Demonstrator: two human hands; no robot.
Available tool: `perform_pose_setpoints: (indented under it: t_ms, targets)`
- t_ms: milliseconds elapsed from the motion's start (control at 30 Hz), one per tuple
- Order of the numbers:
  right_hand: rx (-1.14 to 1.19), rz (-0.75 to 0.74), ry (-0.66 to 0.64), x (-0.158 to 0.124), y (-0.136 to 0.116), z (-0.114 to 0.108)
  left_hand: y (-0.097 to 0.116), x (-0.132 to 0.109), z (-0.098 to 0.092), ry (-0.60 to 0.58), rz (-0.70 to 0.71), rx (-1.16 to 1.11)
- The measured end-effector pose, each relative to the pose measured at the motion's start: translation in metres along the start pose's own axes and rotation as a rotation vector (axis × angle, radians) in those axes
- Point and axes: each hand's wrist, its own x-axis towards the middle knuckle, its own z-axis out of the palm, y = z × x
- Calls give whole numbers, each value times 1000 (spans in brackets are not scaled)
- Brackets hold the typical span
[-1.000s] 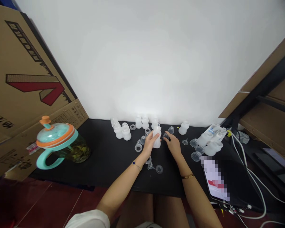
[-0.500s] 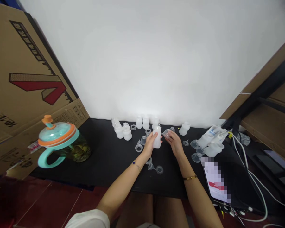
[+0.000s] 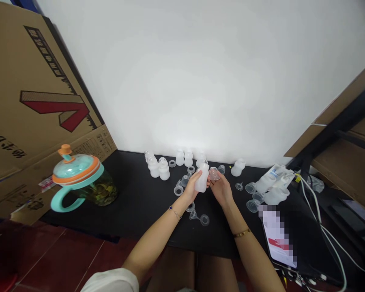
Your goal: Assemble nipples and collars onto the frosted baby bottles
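Note:
My left hand [image 3: 192, 187] is wrapped round a frosted white baby bottle [image 3: 202, 179], held slightly tilted above the black table [image 3: 140, 202]. Just to its right, my right hand [image 3: 221, 189] holds a clear dome-shaped bottle cap [image 3: 214, 174] in its fingers. Bottle and cap are close together; whether they touch I cannot tell. Left of my left hand lie a ring collar [image 3: 178, 190] and other clear parts. Below my wrists rest a clear teat [image 3: 193, 215] and a round clear piece [image 3: 205, 220].
Several white bottles [image 3: 163, 169] stand along the wall. At the right are another bottle [image 3: 238, 167], clear caps [image 3: 253, 204], a bagged group of bottles [image 3: 275, 190], a phone [image 3: 278, 239] and white cables [image 3: 314, 202]. A teal-lidded tea jug [image 3: 82, 178] and a cardboard box [image 3: 45, 109] occupy the left.
My right hand has turned, and the clear cap now sits more upright, nearer the bottle. The bottle stays in my left hand. The view has shifted slightly.

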Motion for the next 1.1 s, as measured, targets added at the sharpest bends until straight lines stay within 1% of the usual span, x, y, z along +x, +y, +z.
perform_pose_setpoints:
  t_ms: [167,233,367,467,567,667,833,933,1000,1100]
  targets:
    - [56,24,-37,-3,-1,4,-1,0,-1,-42,21,-12]
    - [62,17,-20,-2,-3,4,0,0,-1,-47,16,-13]
    - [29,-45,60,0,-7,0,2,-1,0,6,14,-6]
    - [-30,-112,101,-1,-7,-1,3,-2,1,35,50,10]
    - [-56,-156,73,-5,-4,3,3,-3,1,45,74,24]
    - [-65,-141,27,-7,-2,7,2,-3,2,59,52,12]
    - [-61,-133,62,-7,-4,8,1,-4,1,53,56,10]
    - [-42,-127,34,-7,-4,7,1,-4,1,29,64,19]
    - [-35,-118,25,-7,-4,6,2,-3,1,35,56,10]
    - [-38,-116,63,-6,-4,5,2,-3,1,58,36,-8]
